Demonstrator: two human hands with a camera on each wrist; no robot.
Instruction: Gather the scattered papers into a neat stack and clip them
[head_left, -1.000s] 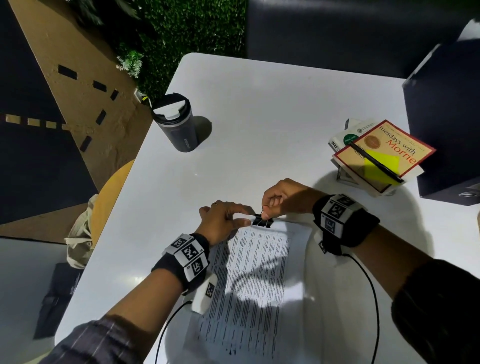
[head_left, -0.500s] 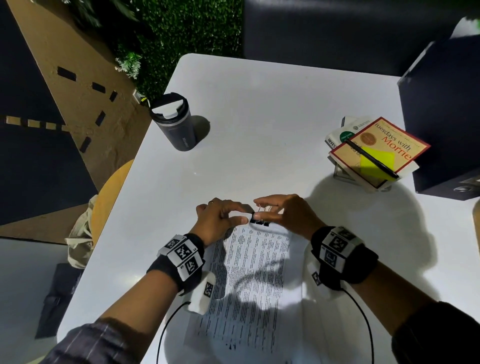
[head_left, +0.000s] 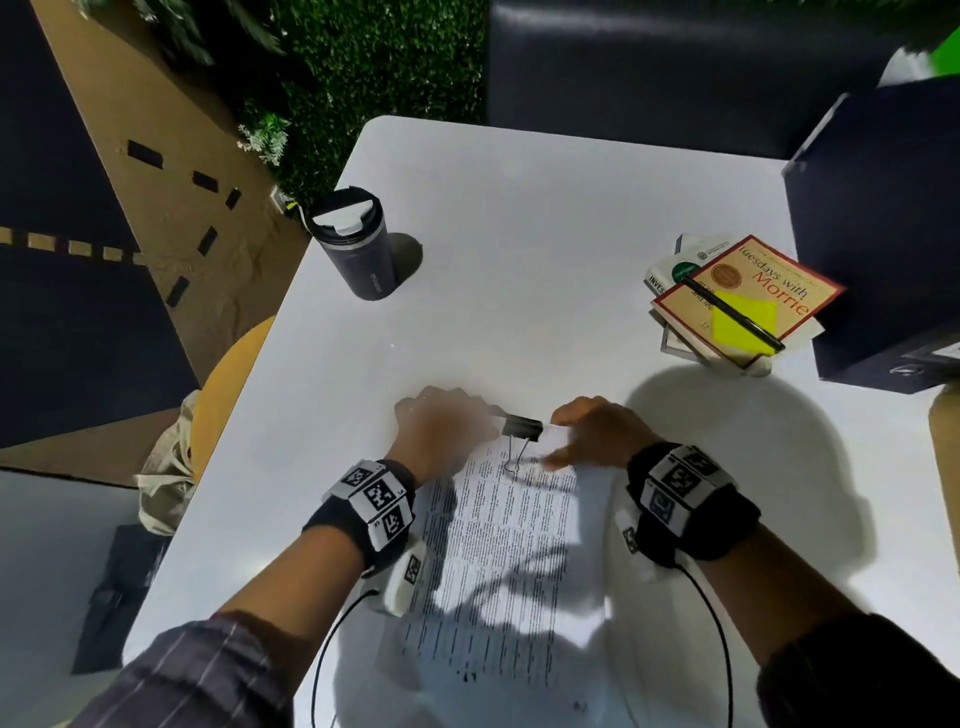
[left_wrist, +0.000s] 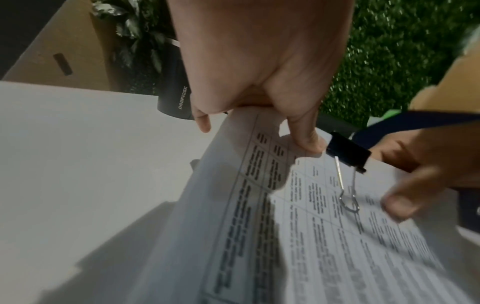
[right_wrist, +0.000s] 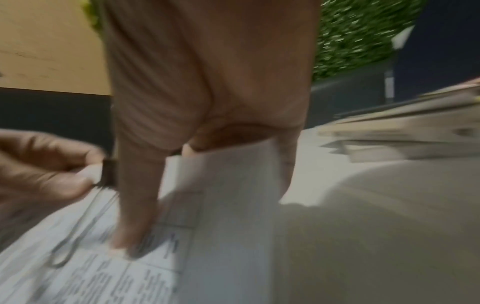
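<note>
A stack of printed papers (head_left: 498, 545) lies on the white table (head_left: 519, 234), its far edge lifted. A black binder clip (head_left: 522, 427) sits on the middle of that edge, with one wire handle folded flat on the top page. My left hand (head_left: 467, 423) pinches the far left corner beside the clip, thumb on top (left_wrist: 306, 139) and other fingers underneath. My right hand (head_left: 576, 441) holds the edge right of the clip, thumb pressed on the page (right_wrist: 137, 205) and fingers behind it. The right wrist view shows the clip (right_wrist: 110, 174) between both hands.
A dark lidded tumbler (head_left: 358, 244) stands at the table's left edge. Books (head_left: 743, 296) topped by a yellow note and a black pen lie at the right, against a dark box (head_left: 883, 234). A yellow chair (head_left: 228, 384) is left of the table.
My right hand has left the clip and now grips the paper edge to its right. The clip's wire handle now lies flat on the page. The left hand keeps its hold.
</note>
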